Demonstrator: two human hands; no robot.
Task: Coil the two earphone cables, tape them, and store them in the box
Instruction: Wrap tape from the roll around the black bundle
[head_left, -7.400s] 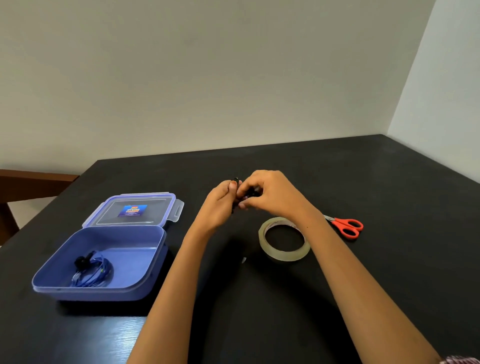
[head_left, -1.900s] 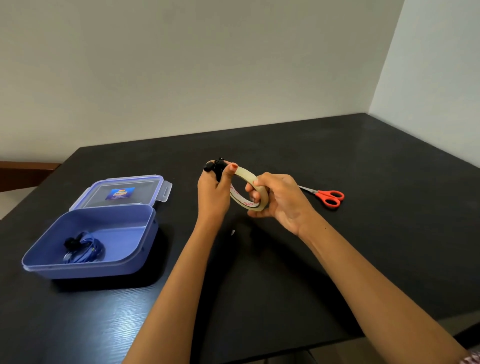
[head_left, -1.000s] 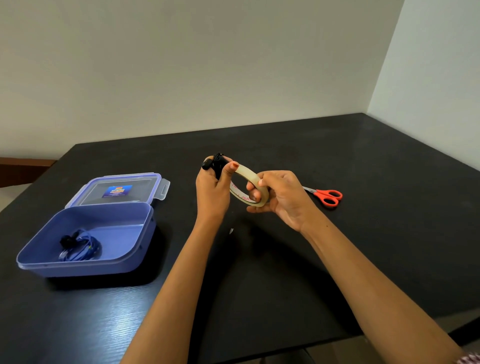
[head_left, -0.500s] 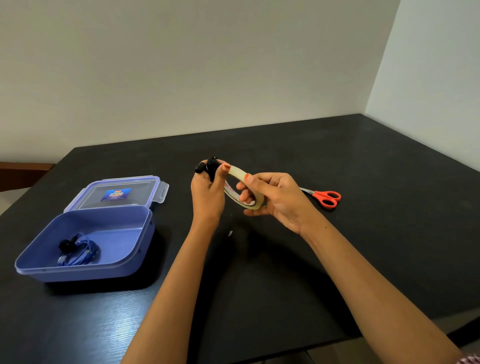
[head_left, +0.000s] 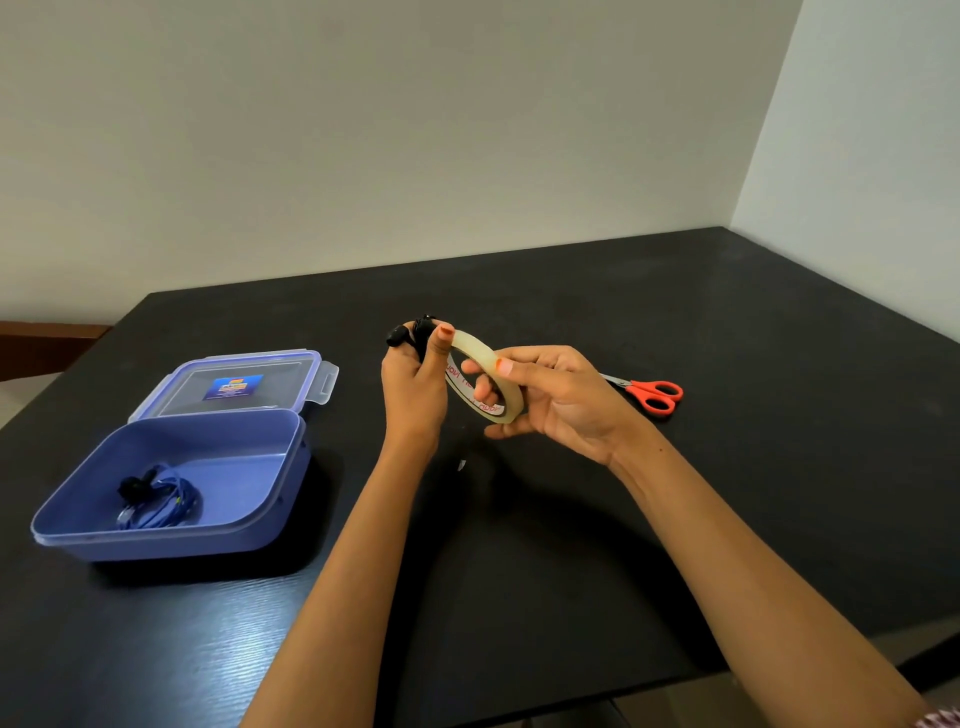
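My left hand (head_left: 413, 387) grips a coiled black earphone cable (head_left: 410, 332), whose end pokes out above the fingers, and its thumb touches the rim of the clear tape roll (head_left: 483, 374). My right hand (head_left: 561, 400) holds that roll above the table, thumb on the outer rim and fingers through the hole. A coiled blue earphone cable (head_left: 161, 501) lies inside the open blue box (head_left: 244, 519) at the left.
The box's clear lid (head_left: 234, 384) lies flat behind it. Red-handled scissors (head_left: 652, 395) rest on the black table (head_left: 727, 493) to the right of my right hand. The table's front edge runs at the lower right.
Since several seconds ago my right hand picked the tape roll up off the table. In the last second my right thumb slid along the roll's rim towards the left hand.
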